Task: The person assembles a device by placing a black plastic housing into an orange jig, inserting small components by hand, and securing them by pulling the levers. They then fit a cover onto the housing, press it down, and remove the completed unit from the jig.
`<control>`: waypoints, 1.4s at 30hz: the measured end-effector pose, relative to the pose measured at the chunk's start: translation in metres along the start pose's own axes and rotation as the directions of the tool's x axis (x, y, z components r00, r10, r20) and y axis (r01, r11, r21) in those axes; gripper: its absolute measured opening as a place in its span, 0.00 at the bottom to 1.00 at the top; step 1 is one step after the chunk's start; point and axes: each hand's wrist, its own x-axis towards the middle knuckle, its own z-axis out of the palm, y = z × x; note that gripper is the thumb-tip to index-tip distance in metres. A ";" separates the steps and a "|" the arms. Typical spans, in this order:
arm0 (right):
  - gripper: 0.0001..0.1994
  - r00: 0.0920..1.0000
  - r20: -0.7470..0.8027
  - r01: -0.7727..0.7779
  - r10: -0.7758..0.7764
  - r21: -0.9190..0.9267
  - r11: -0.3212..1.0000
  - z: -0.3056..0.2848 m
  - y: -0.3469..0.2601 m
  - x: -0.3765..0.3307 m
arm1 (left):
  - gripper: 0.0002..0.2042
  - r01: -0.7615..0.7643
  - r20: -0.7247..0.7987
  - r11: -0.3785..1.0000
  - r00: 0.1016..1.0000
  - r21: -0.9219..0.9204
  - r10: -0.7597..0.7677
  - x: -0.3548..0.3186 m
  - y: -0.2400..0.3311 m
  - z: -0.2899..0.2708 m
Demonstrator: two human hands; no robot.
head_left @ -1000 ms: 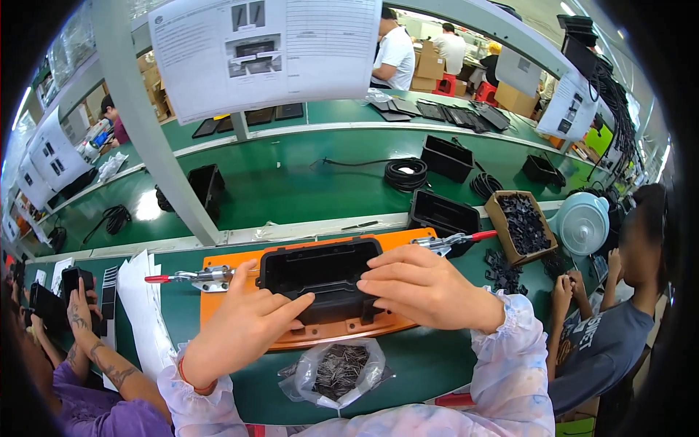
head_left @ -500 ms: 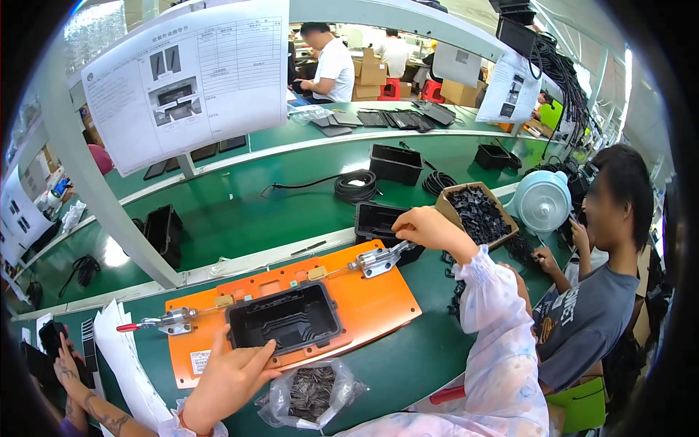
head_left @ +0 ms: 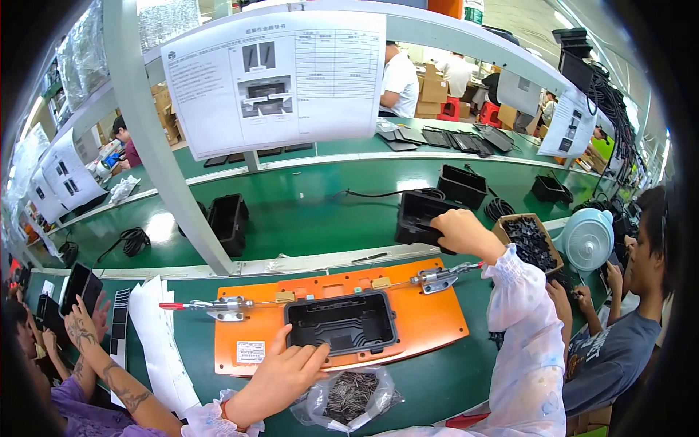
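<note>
An open black plastic box (head_left: 339,344) sits in an orange fixture plate (head_left: 433,320) in front of me. My left hand (head_left: 285,375) holds its near left corner, thumb at the left side and fingers on the front rim. Beyond the fixture, my right hand (head_left: 466,231) is closed on the right end of a second black box (head_left: 416,224), tilted over the divider ledge. Its fingertips are partly hidden at the wall. Toggle clamps, a left one (head_left: 229,307) and a right one (head_left: 435,280), flank the seated box.
A plastic bag of small dark screws or pins (head_left: 351,397) lies before the fixture. Right stand a carton of black parts (head_left: 530,244) and a light-blue fan (head_left: 588,240). More boxes (head_left: 463,186) and coiled cables lie on the green shelf. Co-workers sit on both sides.
The view has swung left, so the scene sits further right. My right hand has lifted the second black box and moved it away, over the ledge. My left hand stays at the seated box.
</note>
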 end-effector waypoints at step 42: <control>0.21 0.828 0.104 -0.552 0.551 0.317 0.771 0.067 -0.047 -0.263 | 0.23 0.112 0.086 0.990 0.989 0.080 -0.119 0.014 0.022 -0.016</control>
